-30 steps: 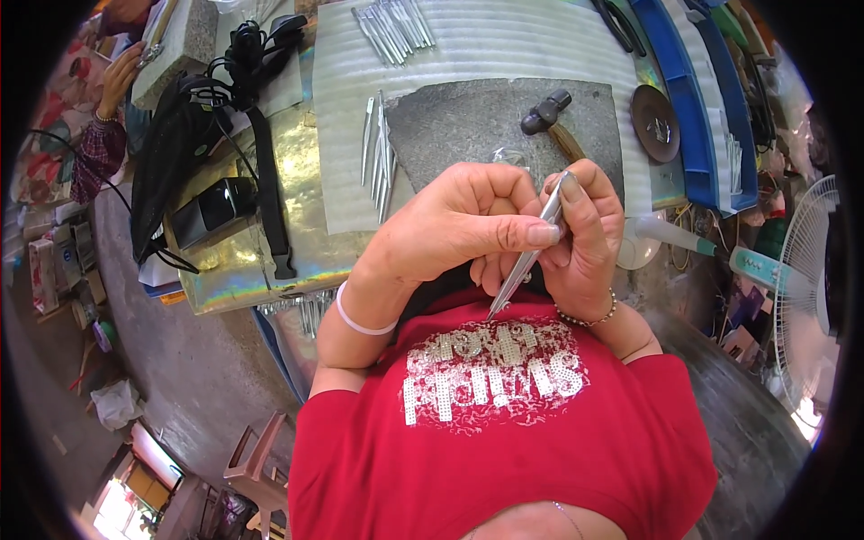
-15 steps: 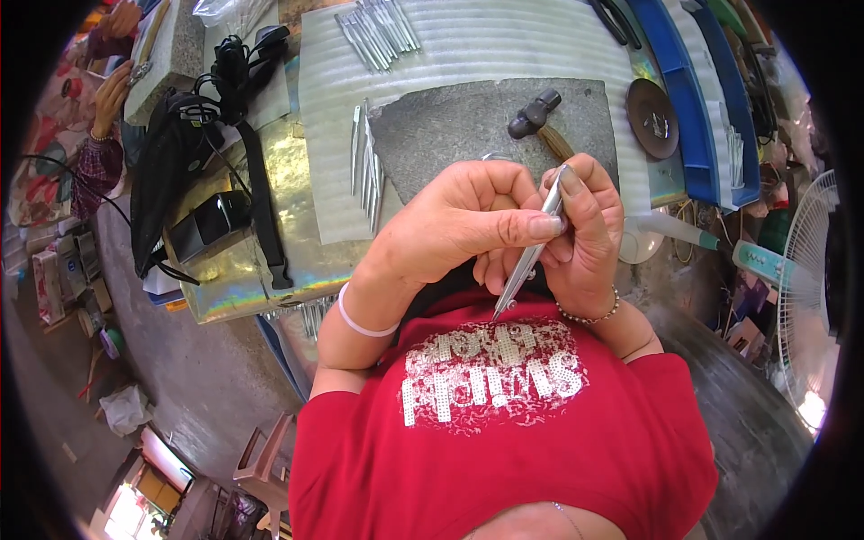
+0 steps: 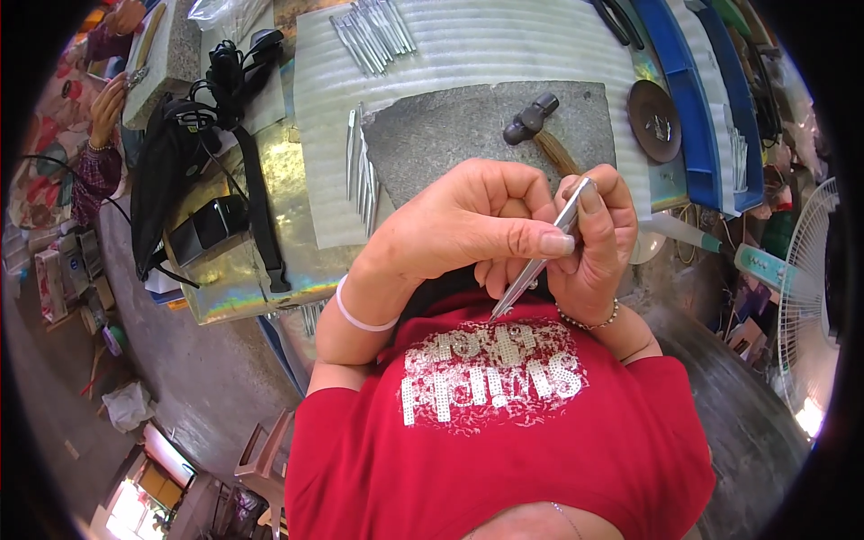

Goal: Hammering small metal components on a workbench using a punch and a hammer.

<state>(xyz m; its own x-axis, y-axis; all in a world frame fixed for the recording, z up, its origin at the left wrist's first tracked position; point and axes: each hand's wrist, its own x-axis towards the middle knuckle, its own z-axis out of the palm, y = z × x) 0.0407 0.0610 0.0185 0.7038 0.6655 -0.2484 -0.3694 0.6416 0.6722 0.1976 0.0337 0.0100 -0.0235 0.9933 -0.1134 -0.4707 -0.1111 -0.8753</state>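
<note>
Being pinched between both hands at the centre of the frame, a slim silver metal strip [image 3: 540, 261] is being held slantwise, its pointed lower end aimed down toward the red shirt [image 3: 504, 432] and its upper end tucked against the right hand [image 3: 589, 243]. The left hand [image 3: 468, 225] is being closed over it from the left, thumb pressed flat along the strip, while the right hand is being curled around the upper end with the forefinger laid on top. Both hands are thus being kept clenched on the same piece, just above the near edge of the counter [image 3: 468, 54].

Behind the hands, a hammer [image 3: 535, 126] is being left lying on a grey stone slab [image 3: 450, 135], untouched. More silver strips [image 3: 360, 171] are being kept in a row at the slab's left edge, and another bundle [image 3: 373, 27] is lying at the upper middle of the frame. A black bag [image 3: 180, 180] is resting at the left, a round dark disc [image 3: 654, 120] at the right.

For the work in hand to be done well, the strip is probably best gripped close to the spot being worked, so that it is not being flexed along its whole length. The point is being kept close to the body, so pressure ought to be applied gently and steadily. What exactly is being done at the fingertips cannot be told.
</note>
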